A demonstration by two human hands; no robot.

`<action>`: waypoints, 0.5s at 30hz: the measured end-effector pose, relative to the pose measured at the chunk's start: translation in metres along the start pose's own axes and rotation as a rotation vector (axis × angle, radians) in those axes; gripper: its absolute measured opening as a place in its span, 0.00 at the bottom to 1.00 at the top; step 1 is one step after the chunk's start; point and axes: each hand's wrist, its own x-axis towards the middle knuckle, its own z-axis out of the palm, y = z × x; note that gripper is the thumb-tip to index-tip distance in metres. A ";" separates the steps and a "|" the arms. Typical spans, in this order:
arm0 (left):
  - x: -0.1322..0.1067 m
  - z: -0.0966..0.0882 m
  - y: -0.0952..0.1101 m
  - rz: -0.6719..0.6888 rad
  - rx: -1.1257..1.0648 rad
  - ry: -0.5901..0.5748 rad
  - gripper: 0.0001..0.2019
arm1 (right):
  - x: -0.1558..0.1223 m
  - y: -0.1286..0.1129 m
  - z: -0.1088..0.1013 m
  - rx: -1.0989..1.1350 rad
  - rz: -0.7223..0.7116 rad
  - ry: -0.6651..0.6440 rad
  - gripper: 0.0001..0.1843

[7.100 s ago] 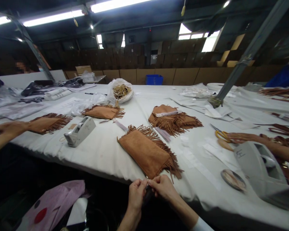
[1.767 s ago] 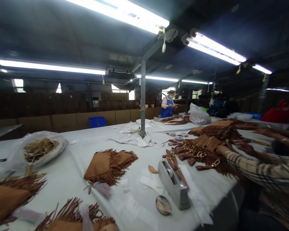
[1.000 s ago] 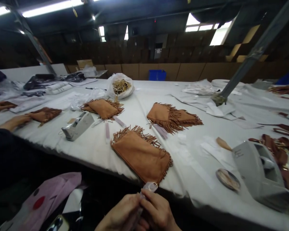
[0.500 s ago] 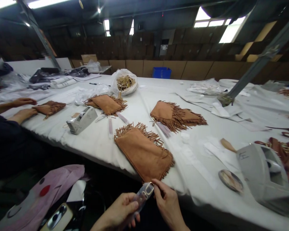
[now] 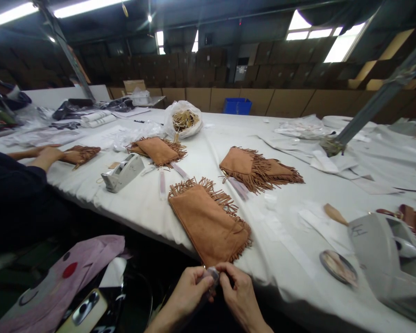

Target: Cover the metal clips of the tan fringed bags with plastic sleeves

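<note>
My left hand (image 5: 190,290) and my right hand (image 5: 238,292) meet just below the near table edge, fingers pinched together on a small clear plastic wrap (image 5: 212,274) at the corner of a tan suede fringed pouch (image 5: 208,221). The pouch lies flat on the white table (image 5: 291,259), its near corner hanging over the edge at my fingers. What is inside the wrap is hidden by my fingers.
More fringed pouches (image 5: 256,169) (image 5: 159,150) lie further back. Tape dispensers stand at left (image 5: 123,172) and right (image 5: 390,259). A round tin (image 5: 338,267), a plastic bag of hardware (image 5: 183,120), a co-worker's hands (image 5: 46,155) on another pouch at left. A phone (image 5: 85,312) and pink cloth (image 5: 58,282) lie below.
Half a second ago my hands were apart with the clear wrapped piece held out between them. They have now closed together on it at the pouch corner.
</note>
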 end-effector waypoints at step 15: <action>0.004 -0.005 0.022 -0.093 -0.029 0.147 0.23 | -0.002 0.014 0.022 0.539 0.478 -0.044 0.26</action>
